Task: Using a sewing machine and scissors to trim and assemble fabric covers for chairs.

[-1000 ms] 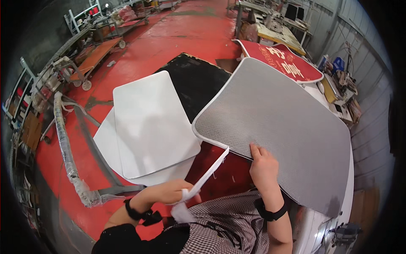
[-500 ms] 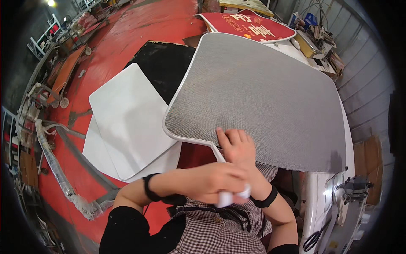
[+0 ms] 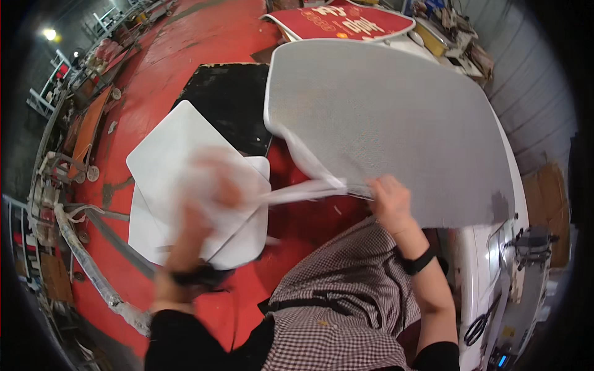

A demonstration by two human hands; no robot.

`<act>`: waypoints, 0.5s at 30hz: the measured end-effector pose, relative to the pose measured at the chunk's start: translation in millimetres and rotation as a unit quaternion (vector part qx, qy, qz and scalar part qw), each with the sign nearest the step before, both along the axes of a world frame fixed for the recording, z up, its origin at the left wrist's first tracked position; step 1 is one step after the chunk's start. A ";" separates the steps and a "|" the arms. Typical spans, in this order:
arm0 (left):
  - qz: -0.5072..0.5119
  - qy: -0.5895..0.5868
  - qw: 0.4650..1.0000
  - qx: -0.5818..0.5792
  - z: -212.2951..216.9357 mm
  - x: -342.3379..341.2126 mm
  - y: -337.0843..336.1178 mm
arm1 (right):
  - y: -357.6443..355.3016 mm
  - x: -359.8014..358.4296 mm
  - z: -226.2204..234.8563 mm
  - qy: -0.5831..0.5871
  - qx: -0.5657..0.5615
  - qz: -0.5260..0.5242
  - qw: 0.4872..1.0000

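Note:
A large grey mesh-textured mat with white edging lies in front of me, its near left edge curving inward. My right hand is closed on the mat's near edge, where the edging ends. From that edge a white strip stretches leftward to my left hand. Motion smears my left hand, with a whitish blur around it; its separate fingers do not show. The strip looks drawn tight, so the hand appears closed on it. Below my left hand are two white rounded-corner sheets, overlapping.
A black board lies behind the white sheets. Red printed mats are stacked at the far end. Scissors hang at the white table's right side. A plastic-wrapped pole crosses the red floor at left.
My left hand has swung out left from beside my right wrist, drawing the white strip out. My right hand has shifted right along the mat's edge.

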State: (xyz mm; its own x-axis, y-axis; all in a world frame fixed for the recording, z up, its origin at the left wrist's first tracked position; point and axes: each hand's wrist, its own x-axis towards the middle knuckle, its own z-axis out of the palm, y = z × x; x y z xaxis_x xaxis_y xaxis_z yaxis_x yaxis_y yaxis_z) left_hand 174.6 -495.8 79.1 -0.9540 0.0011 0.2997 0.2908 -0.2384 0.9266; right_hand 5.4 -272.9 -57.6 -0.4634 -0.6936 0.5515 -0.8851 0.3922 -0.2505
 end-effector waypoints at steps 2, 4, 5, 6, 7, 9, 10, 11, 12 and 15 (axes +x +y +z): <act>0.003 0.100 0.983 0.157 15.4 58.9 -75.6 | 11.7 -11.7 1.0 0.045 -0.009 -0.005 0.999; 0.279 0.146 0.949 0.007 -9.0 104.6 -115.3 | 9.5 -5.1 -5.3 -0.001 0.039 0.060 0.997; 0.437 0.156 0.885 -0.043 -33.8 110.1 -121.6 | 5.7 0.1 -12.5 -0.017 0.085 0.106 0.991; 0.434 0.056 0.898 -0.055 -47.6 109.7 -127.2 | 2.4 -0.9 -17.2 0.005 0.059 0.082 0.995; 0.541 -0.060 0.801 -0.250 -64.2 105.8 -120.3 | 2.1 4.4 -23.0 -0.005 0.054 0.064 0.996; 0.473 -0.075 0.665 -0.573 -83.7 91.2 -92.0 | 2.4 8.1 -29.5 -0.016 0.058 0.041 0.997; 0.410 -0.141 0.686 -0.584 -81.1 88.3 -79.0 | 3.9 10.2 -30.8 -0.018 0.074 0.029 0.997; 0.370 -0.165 0.684 -0.607 -77.0 84.5 -65.1 | 6.9 11.7 -29.8 -0.016 0.065 0.015 0.998; 0.301 -0.243 0.694 -0.607 -66.6 85.4 -56.1 | 10.6 14.4 -27.4 -0.016 0.084 0.030 0.996; 0.181 -0.237 0.770 -0.565 -40.7 92.7 -43.7 | 14.9 25.9 -15.8 0.000 0.055 0.028 0.998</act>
State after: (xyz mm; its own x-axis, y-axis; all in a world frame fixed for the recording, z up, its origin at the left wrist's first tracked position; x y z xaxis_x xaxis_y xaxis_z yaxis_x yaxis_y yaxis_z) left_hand 267.3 -539.5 38.4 -0.9550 -0.2860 -0.0790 -0.2856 0.8140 0.5058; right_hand 31.3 -257.9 -73.5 -0.4222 -0.7750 0.4702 -0.9064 0.3679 -0.2075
